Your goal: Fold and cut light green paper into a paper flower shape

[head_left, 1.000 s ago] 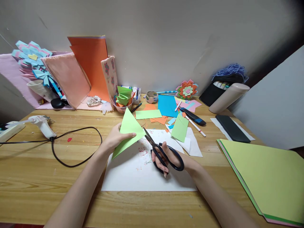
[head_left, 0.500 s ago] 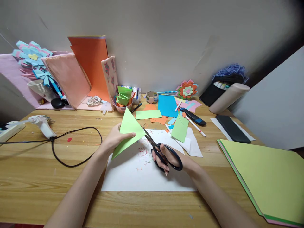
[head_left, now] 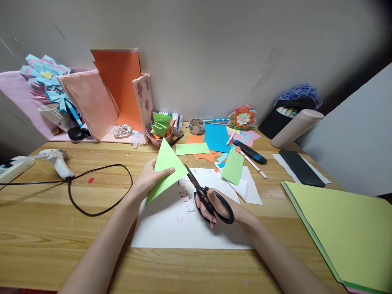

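My left hand (head_left: 152, 178) pinches a folded green triangle of paper (head_left: 167, 163), thumb on its face, holding it tilted above a marked white sheet (head_left: 165, 228). In my right hand (head_left: 211, 204) is a pair of black-handled scissors (head_left: 196, 181), my fingers through the loops. The blade tips are at the right corner of the green paper; whether they touch it I cannot tell. Behind lie a green paper strip (head_left: 192, 148) and another green piece (head_left: 233, 166), among orange scraps and a blue sheet (head_left: 217, 137).
A white glue gun (head_left: 56, 161) with a looped black cable lies at left. Coloured sheets (head_left: 343, 228) are stacked at right, near a black phone (head_left: 301, 168). Along the wall stand a pink organiser (head_left: 88, 104), a tape roll (head_left: 196, 126), a paper flower (head_left: 242, 117) and a cylinder (head_left: 297, 128).
The view has shifted slightly. My right hand and the scissors have moved a little to the left, with the blades still at the paper's corner. My left hand holds the same paper.
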Demonstrator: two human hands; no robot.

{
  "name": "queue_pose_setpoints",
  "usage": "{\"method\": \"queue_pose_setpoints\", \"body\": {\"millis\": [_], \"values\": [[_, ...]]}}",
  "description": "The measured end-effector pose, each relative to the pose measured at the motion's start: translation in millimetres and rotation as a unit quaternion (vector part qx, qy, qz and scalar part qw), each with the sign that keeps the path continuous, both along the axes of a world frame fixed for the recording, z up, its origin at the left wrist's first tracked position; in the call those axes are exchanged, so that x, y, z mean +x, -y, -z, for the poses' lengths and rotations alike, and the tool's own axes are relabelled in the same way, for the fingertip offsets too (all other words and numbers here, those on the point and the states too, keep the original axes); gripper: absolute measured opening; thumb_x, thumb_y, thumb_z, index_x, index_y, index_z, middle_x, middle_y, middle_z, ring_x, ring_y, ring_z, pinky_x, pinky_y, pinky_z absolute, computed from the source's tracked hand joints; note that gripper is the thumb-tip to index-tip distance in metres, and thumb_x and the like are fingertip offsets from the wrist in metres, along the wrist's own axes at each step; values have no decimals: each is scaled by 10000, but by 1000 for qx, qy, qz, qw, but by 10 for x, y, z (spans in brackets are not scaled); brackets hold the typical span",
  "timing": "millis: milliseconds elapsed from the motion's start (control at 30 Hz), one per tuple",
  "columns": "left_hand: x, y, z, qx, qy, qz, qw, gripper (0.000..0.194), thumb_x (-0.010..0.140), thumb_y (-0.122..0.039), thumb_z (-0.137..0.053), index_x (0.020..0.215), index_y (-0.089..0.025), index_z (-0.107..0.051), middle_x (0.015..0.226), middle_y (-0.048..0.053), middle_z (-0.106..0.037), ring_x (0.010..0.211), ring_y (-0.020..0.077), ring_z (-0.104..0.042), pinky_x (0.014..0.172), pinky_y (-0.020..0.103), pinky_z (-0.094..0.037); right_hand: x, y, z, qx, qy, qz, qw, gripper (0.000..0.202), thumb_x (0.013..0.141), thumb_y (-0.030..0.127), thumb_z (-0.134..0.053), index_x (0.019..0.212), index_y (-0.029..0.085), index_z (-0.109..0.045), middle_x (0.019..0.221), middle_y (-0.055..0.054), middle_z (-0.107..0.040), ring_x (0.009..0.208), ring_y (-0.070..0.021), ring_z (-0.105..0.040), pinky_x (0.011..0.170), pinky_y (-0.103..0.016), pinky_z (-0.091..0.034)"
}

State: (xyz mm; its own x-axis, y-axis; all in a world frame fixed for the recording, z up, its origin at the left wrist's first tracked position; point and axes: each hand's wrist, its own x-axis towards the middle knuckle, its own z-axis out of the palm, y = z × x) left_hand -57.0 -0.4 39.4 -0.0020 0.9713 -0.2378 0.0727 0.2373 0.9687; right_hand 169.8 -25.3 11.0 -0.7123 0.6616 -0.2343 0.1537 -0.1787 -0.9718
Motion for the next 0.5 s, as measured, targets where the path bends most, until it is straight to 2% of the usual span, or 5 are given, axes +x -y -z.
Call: {"method": "queue_pose_setpoints", "body": {"millis": [133,267,500], "values": [[28,6,9,19,-17,13,1000,540,567,-389,-769,1015,-165,-568,997,68,-676,781,200,-645,637,264,-493,-8,15,91,-3,-16,-13,1000,760,636,850,-123,760,169,-439,454,38,-451,369,-86,-424,409,-233,-448],[45,8,17,22,-12,14,1000,564,572,-381,-769,1045,-159,-557,999,71,-671,789,195,-640,640,260,-491,-15,35,111,21,-16,5,1000,703,680,822,-161,768,176,-424,461,44,-450,366,-77,-405,402,-213,-419],[33,17,1,30,-3,12,999,557,574,-370,-770,1038,-154,-549,1008,73,-665,800,190,-635,650,253,-488,-55,54,39,48,3,21,999,665,685,816,-255,740,178,-432,434,48,-444,337,-74,-396,355,-198,-373]]}}
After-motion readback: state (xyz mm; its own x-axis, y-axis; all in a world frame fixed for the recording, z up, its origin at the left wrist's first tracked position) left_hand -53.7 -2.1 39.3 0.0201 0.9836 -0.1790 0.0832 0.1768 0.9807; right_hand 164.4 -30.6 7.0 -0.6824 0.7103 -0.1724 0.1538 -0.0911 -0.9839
